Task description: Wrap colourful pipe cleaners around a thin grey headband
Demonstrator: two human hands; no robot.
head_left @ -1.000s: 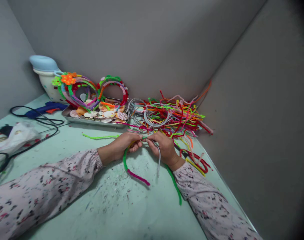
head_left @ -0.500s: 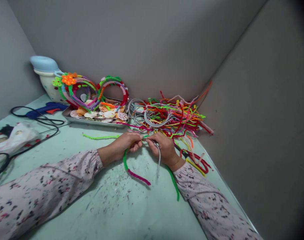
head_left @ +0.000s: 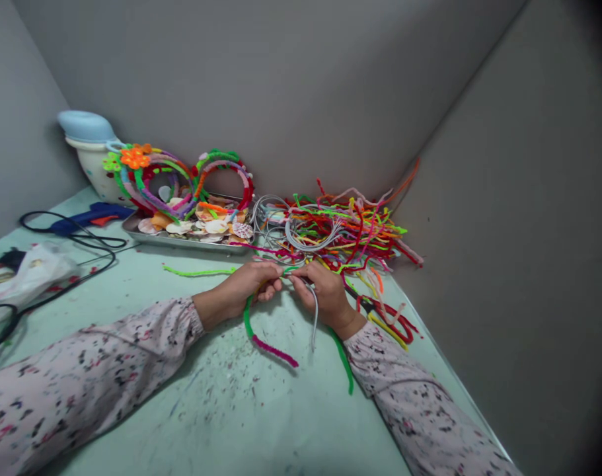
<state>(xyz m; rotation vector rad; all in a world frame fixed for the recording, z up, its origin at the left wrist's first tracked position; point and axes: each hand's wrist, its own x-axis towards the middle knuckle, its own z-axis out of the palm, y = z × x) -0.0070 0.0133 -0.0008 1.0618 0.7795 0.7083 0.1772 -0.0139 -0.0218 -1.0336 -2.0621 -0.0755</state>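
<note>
Near table centre, head view: left hand [head_left: 248, 284] and right hand [head_left: 323, 291] meet fingertip to fingertip, both pinched on a grey headband [head_left: 314, 324] partly wrapped in green pipe cleaner [head_left: 248, 320]. Headband's bare end hangs toward the table [head_left: 231, 410]. Loose pipe-cleaner pile [head_left: 350, 231] lies just behind.
</note>
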